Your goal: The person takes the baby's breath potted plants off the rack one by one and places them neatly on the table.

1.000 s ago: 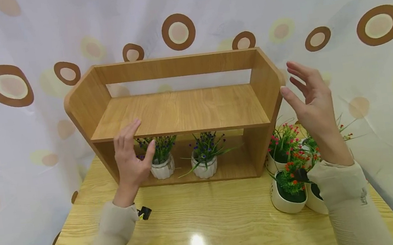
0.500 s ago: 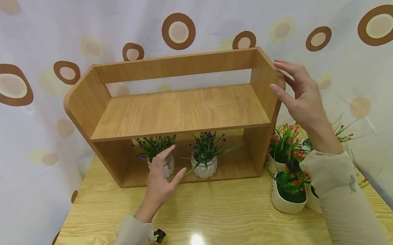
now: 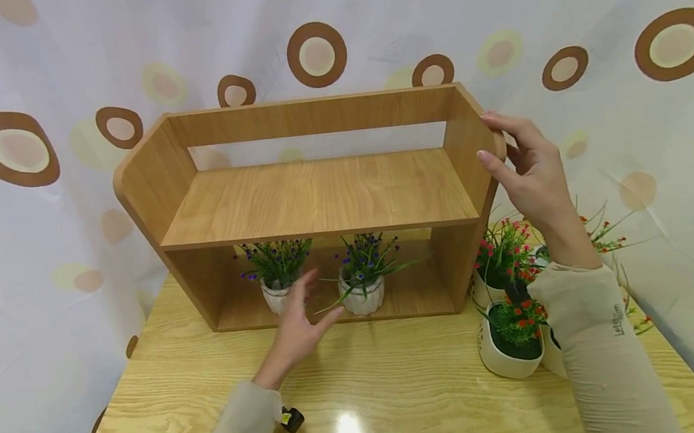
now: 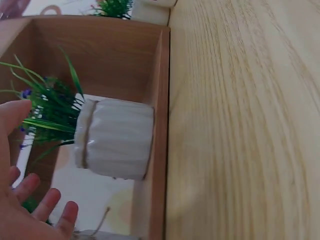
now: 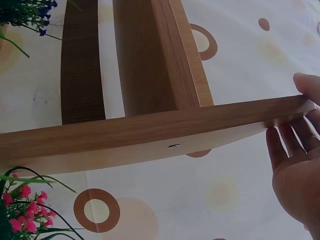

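A two-tier wooden desk shelf [image 3: 318, 195] stands on the table. My right hand [image 3: 537, 178] holds the rounded front corner of its right side panel; in the right wrist view the thumb [image 5: 309, 86] lies on one face and the fingers on the other. Two white fluted pots with blue-purple flowers, a left pot [image 3: 275, 299] and a right pot [image 3: 364, 299], sit on the lower tier. Before them is my left hand [image 3: 296, 331], thumb and fingers spread, holding nothing. It partly overlaps the left pot. In the left wrist view a fluted pot [image 4: 120, 137] stands just past the fingers.
Right of the shelf, several cream pots with pink and red flowers cluster on the table [image 3: 405, 375]; the nearest is a red-flowered pot [image 3: 511, 355]. A curtain [image 3: 375, 18] patterned with brown rings hangs behind. A small black device [image 3: 292, 420] sits at the left cuff.
My left hand has moved down and right from the upper board's edge to before the lower pots. My right hand has moved left and taken hold of the side panel.
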Tool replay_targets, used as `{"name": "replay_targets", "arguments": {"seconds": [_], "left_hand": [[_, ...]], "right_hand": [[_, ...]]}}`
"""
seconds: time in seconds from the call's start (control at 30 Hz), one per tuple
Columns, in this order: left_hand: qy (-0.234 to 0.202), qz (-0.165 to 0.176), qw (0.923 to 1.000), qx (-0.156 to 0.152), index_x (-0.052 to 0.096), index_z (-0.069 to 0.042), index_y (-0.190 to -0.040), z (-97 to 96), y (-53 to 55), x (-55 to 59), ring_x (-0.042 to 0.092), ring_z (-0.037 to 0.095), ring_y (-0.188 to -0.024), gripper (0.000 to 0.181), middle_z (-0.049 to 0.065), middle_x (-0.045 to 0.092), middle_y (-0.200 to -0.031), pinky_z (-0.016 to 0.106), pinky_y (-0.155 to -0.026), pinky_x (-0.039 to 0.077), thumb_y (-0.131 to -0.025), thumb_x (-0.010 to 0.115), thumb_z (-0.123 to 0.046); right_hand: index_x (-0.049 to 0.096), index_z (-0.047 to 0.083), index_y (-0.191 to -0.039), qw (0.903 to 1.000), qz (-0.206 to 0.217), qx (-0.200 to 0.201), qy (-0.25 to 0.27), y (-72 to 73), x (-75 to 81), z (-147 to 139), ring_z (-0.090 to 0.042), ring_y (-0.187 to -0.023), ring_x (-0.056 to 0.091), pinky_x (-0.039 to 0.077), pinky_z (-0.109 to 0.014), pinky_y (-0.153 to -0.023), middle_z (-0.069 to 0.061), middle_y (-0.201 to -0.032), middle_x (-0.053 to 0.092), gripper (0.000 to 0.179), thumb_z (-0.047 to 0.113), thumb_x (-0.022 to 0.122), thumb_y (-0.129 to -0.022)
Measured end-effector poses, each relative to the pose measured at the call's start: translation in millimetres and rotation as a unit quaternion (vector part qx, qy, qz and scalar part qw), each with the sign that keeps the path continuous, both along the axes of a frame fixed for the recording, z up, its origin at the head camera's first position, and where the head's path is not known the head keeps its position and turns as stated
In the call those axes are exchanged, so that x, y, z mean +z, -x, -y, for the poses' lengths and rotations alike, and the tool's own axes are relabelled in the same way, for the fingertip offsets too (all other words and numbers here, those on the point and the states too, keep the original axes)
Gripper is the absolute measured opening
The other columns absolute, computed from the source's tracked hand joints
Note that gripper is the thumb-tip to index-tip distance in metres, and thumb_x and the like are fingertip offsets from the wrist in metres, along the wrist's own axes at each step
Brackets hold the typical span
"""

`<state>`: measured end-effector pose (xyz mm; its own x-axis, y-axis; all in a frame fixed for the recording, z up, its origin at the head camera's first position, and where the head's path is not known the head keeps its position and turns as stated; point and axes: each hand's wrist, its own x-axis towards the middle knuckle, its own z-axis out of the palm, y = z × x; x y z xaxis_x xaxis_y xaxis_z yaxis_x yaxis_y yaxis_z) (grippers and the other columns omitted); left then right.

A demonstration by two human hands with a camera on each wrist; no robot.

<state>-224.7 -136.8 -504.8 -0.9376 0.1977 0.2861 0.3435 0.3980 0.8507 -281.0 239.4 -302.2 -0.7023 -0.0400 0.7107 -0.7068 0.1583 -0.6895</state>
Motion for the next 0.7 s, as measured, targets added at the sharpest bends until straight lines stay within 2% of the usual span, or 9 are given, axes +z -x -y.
{"name": "replay_targets", "arguments": {"seconds": [0.27,0.4,0.5,0.57,0.7], "left_hand": [[-0.014,0.081,0.9966,-0.002,0.023,-0.008,-0.163,-12.0,15.6,-15.2,0.038,0.046,-0.145,0.096,0.023,0.035,-0.161,0.064,-0.115,0.038,-0.089,0.082,-0.028],[-0.021,0.093,0.9955,-0.004,0.024,-0.009,-0.162,-17.8,25.2,-20.6,0.034,0.044,-0.148,0.097,0.021,0.033,-0.163,0.064,-0.116,0.037,-0.087,0.084,-0.026],[-0.04,0.096,0.9945,-0.013,0.027,-0.013,-0.162,-22.4,33.2,-23.2,0.033,0.04,-0.15,0.098,0.016,0.032,-0.164,0.063,-0.117,0.036,-0.085,0.086,-0.025],[-0.056,0.099,0.9933,-0.021,0.027,-0.017,-0.162,-25.5,37.7,-24.2,0.036,0.037,-0.149,0.099,0.013,0.033,-0.163,0.06,-0.116,0.039,-0.084,0.087,-0.025],[-0.07,0.092,0.9925,-0.038,0.025,-0.02,-0.162,-32.3,44.4,-25.4,0.043,0.038,-0.141,0.101,0.014,0.034,-0.161,0.057,-0.11,0.046,-0.083,0.088,-0.021]], "right_hand": [[0.061,-0.002,-0.138,0.9996,0.019,0.013,0.014,-0.4,-1.5,-0.9,-0.023,-0.15,0.041,0.036,-0.035,-0.123,-0.008,-0.145,0.056,0.045,-0.005,0.067,-0.094],[0.061,-0.001,-0.138,0.9994,0.021,0.019,0.02,0.7,-2.5,-0.9,-0.022,-0.15,0.041,0.035,-0.037,-0.124,-0.011,-0.146,0.055,0.045,-0.005,0.068,-0.093],[0.062,-0.001,-0.138,0.9991,0.022,0.024,0.027,1.6,-3.4,-1.1,-0.022,-0.15,0.04,0.034,-0.037,-0.124,-0.013,-0.147,0.054,0.046,-0.005,0.068,-0.093],[0.062,0.0,-0.138,0.999,0.024,0.025,0.029,1.8,-3.8,-1.4,-0.022,-0.15,0.04,0.033,-0.038,-0.125,-0.013,-0.148,0.054,0.046,-0.005,0.068,-0.093],[0.062,0.0,-0.138,0.9989,0.026,0.024,0.03,1.6,-4.0,-1.8,-0.022,-0.15,0.04,0.032,-0.039,-0.125,-0.013,-0.148,0.054,0.046,-0.005,0.068,-0.093]]}}
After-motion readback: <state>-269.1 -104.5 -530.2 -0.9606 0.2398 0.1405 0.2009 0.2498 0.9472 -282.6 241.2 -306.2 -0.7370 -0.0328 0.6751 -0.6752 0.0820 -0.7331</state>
